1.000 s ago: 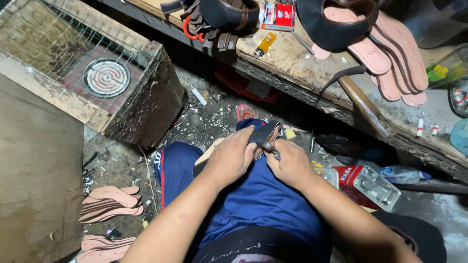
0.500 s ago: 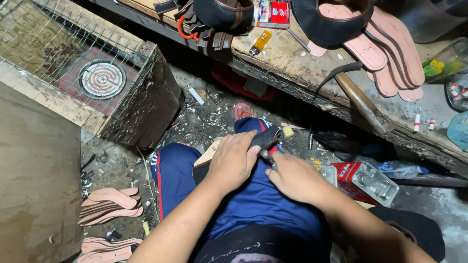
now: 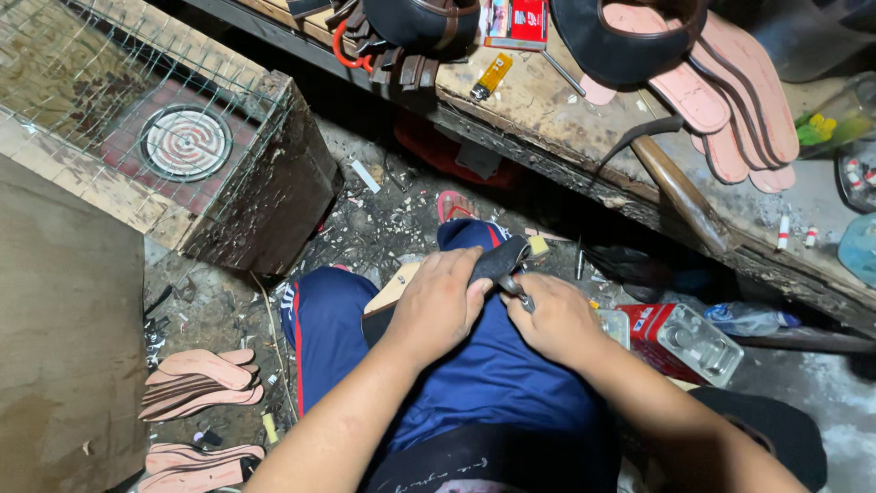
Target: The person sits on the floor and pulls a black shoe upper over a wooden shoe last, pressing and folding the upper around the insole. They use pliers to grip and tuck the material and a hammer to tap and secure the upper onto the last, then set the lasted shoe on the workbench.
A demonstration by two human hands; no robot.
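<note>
Take the wire-covered wooden box with the round coil heater inside it as your landmark. Below it, on the littered floor, lie two stacks of pink insoles — nothing is being done with those now.

Right of the box and lower down, your lap carries the work. Your left hand lies palm down over a dark strap-like piece of shoe upper, fingers curled and clamped on it, pinning it against a tan board across your blue-trousered thigh. The forearm comes in from the lower left, wrist fairly straight.

Just right of that hand, your right hand is closed around a small metal tool, its tip touching the edge of the dark piece just beside your left thumb. The wrist is bent inward and the forearm runs off to the lower right.

As a judgement, you are midway through trimming or scoring this piece — it is not yet joined to any sole, and how much of the edge is finished stays hidden under your left hand.

Far right of the box, the worn wooden tabletop holds more pink insoles, dark leather uppers and a hammer.
</note>
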